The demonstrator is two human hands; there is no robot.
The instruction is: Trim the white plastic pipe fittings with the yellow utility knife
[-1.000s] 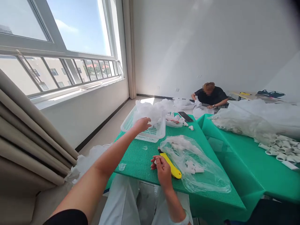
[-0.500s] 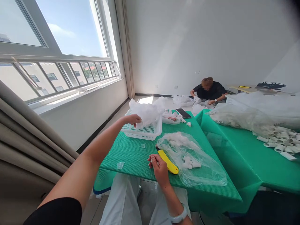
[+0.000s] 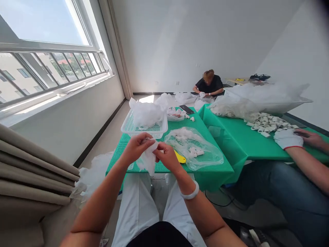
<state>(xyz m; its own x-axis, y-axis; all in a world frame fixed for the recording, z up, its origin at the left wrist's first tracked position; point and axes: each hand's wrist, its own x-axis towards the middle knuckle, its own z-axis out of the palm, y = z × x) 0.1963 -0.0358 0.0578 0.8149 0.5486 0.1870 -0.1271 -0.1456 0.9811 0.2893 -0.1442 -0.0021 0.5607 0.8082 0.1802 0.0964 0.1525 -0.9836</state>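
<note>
My left hand (image 3: 137, 148) is closed on a small clear-white plastic bag (image 3: 148, 159), which hangs over the table's front edge. My right hand (image 3: 166, 156) pinches the bag's upper part from the other side, its fingertips close to the left ones. Whether a fitting sits inside the bag I cannot tell. Partly behind my right hand lies a yellow utility knife (image 3: 180, 157). Just beyond it, a large clear plastic bag (image 3: 212, 156) lies spread out, with white plastic pipe fittings (image 3: 195, 151) on it.
A white basket (image 3: 124, 126) heaped with thin plastic bags (image 3: 149, 111) stands behind my hands. At right, a co-worker's gloved hand (image 3: 288, 139) is beside piled fittings (image 3: 268, 122). Another person (image 3: 209, 84) sits at the back. Plastic film (image 3: 95, 171) lies on the floor at left.
My left hand has come back from the basket with a small plastic bag, and my right hand has risen to meet it. The view has swung right, bringing in a co-worker's hands.
</note>
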